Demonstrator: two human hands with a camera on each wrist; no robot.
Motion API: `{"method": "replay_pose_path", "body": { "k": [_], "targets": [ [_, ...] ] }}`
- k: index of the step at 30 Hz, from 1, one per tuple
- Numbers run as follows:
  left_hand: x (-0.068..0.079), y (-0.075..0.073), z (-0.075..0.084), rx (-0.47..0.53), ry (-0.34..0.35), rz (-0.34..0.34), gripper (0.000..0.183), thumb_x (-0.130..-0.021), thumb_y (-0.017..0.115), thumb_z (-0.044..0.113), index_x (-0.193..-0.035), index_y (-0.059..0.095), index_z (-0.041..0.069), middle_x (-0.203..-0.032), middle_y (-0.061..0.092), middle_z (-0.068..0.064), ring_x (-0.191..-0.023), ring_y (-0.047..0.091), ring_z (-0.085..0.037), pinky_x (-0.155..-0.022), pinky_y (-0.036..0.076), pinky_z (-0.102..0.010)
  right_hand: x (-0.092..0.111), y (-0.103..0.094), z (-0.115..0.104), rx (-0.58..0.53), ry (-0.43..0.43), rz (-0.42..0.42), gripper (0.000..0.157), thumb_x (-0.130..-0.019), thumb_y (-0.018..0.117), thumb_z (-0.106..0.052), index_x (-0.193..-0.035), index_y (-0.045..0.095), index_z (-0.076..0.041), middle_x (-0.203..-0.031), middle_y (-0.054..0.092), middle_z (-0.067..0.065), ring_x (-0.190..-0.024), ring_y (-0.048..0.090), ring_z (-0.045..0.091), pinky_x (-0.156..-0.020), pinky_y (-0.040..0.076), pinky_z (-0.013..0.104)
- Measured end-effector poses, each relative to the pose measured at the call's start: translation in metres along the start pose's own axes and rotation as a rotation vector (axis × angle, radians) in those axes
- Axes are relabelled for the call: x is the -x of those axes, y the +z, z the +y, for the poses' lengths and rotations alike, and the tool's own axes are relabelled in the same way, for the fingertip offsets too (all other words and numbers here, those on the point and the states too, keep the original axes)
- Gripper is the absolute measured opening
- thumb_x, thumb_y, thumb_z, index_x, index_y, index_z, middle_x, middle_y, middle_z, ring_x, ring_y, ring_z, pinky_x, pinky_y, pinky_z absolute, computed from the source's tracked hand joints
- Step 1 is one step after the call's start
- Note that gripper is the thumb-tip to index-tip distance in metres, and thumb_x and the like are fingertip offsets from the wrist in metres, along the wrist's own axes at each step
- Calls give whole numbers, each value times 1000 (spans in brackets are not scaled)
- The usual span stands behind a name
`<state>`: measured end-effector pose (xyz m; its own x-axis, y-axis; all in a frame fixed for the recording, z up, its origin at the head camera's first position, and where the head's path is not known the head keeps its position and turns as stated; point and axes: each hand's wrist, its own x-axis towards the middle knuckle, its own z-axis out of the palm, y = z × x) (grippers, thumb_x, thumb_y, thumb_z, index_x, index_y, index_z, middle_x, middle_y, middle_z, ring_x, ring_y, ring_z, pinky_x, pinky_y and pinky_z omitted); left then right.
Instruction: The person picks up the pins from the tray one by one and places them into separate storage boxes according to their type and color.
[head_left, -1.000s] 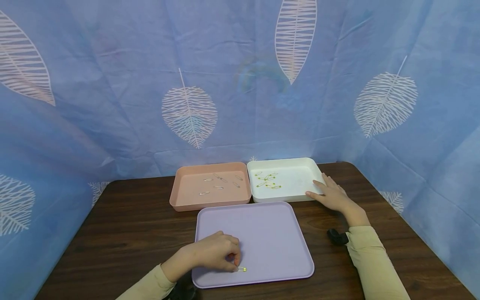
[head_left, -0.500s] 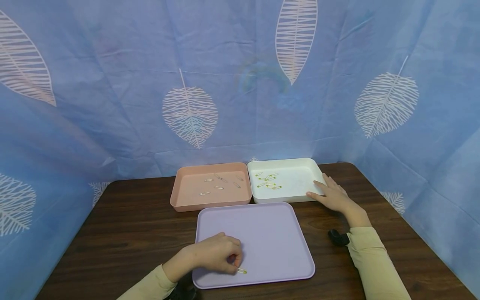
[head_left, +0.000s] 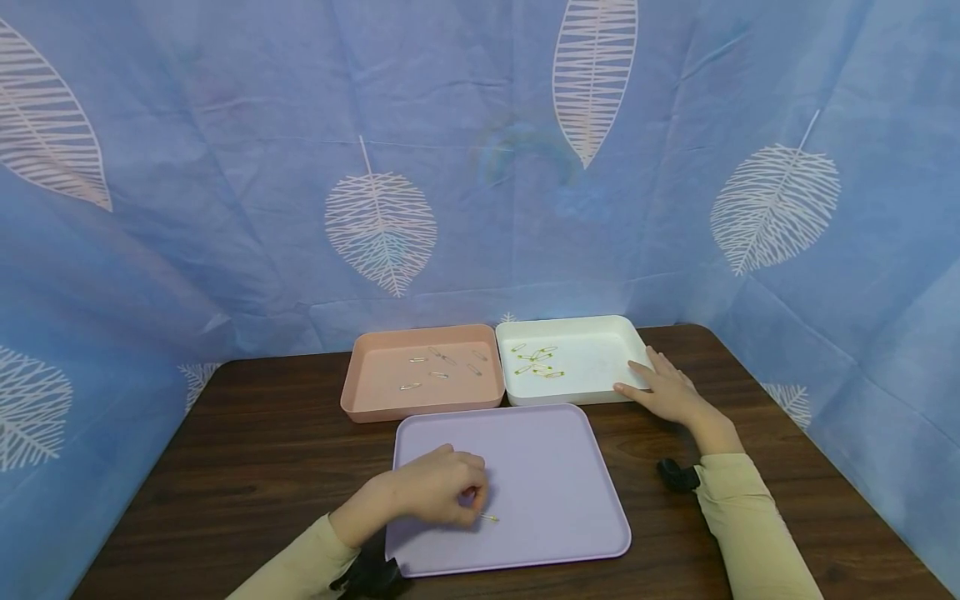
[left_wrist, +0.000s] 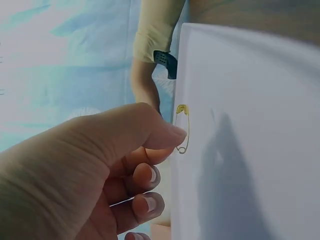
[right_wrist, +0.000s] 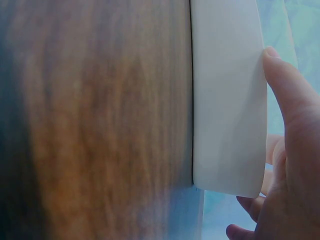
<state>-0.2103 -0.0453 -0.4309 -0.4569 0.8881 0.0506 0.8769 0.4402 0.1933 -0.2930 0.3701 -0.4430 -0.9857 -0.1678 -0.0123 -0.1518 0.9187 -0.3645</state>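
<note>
My left hand pinches a gold safety pin between thumb and forefinger, the other fingers loosely bent. In the left wrist view the pin's capped end points away from the thumb and its coil shows below the thumb tip. This hand is over the lilac tray. My right hand rests with spread fingers at the right front corner of the white tray; in the right wrist view the thumb tip touches its rim. Several gold safety pins lie in the white tray's left half.
A pink tray with several silver safety pins stands left of the white one, side by side behind the lilac tray. All three are on a dark wooden table. A blue leaf-patterned cloth hangs behind and on both sides.
My left hand has risen slightly from the lilac tray's front part, moving a little away from me with the safety pin. My right hand stays at the white tray.
</note>
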Motion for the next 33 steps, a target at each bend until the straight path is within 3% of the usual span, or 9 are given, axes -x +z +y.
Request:
{"method": "replay_pose_path", "body": {
  "k": [11,21,26,33],
  "targets": [
    [-25,-15,-4,-52,22,72,15,-75,74,24,-72,61,29,-73,50,14,-68,40,6,-64,26,-17,1,-1,-1,-13,10,-6,85,-93,50,-60,-149,33,2,-158,4,34,-145,4,54,-108,7,75],
    [-44,-28,-11,10,-19,104,12,-77,72,20,-77,62,26,-81,59,4,-73,43,1,-68,29,-19,0,1,1,11,-7,21,83,-94,50,-59,-148,35,2,-157,5,35,-144,7,55,-108,10,75],
    [-54,-32,-16,-27,-34,137,10,-78,71,20,-77,63,27,-80,57,7,-73,44,0,-67,29,-21,0,2,1,18,0,20,83,-94,50,-59,-148,35,2,-158,4,35,-144,7,55,-109,10,75],
    [-67,-37,-23,-36,-35,151,7,-78,68,19,-79,65,25,-84,63,2,-72,47,-2,-65,33,-19,0,0,-1,15,-7,28,82,-94,51,-58,-147,36,2,-157,6,36,-143,8,56,-108,11,75]
  ]
}}
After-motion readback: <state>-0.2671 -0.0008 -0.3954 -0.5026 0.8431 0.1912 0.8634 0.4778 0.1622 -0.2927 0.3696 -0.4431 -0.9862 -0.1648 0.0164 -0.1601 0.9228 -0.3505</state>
